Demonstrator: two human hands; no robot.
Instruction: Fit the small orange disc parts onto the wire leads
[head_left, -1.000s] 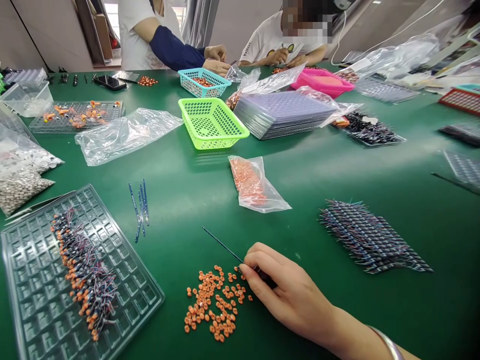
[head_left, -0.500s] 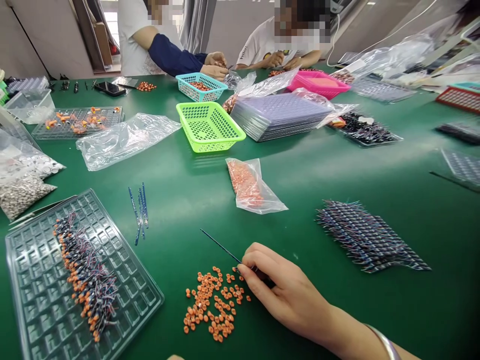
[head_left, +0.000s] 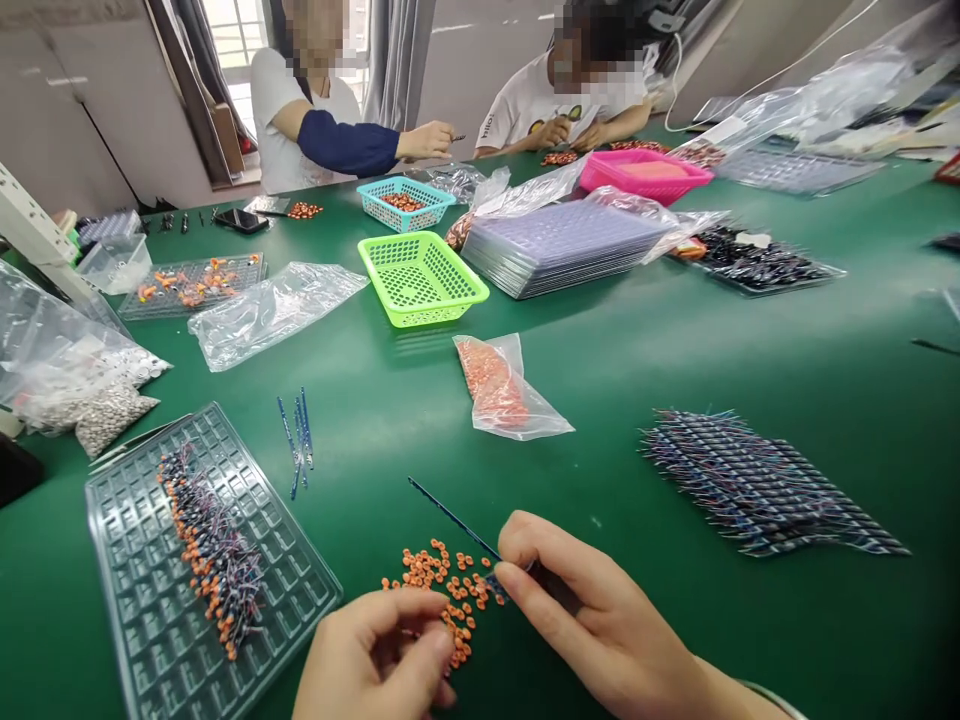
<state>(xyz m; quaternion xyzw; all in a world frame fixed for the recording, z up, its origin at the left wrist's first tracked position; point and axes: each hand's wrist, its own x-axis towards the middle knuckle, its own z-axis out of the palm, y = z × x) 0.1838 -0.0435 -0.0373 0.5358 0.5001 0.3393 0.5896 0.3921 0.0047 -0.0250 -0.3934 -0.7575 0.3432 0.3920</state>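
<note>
Pinched in my right hand (head_left: 600, 610) is a thin dark blue strip (head_left: 452, 516), its free end pointing up and left. My left hand (head_left: 375, 650) is curled over the near side of the loose orange pieces (head_left: 424, 568), thumb and fingers close together; whatever it may hold is too small to make out. Left of it lies a clear tray (head_left: 292, 560) bearing a row of small parts with orange ends and thin wires (head_left: 214, 560). Several blue strips (head_left: 298, 440) rest on the green table (head_left: 375, 420) beyond the tray.
A bag of orange pieces (head_left: 491, 385) lies ahead, with a green basket (head_left: 424, 285) and stacked trays (head_left: 555, 245) behind. Bundled wired strips (head_left: 765, 485) lie at right. Bags (head_left: 82, 370) crowd the left. Two people work across the table.
My left hand has come in from the bottom edge to the orange pieces. The view has shifted, so the tray appears farther right. Across the table, one person's hands have moved apart.
</note>
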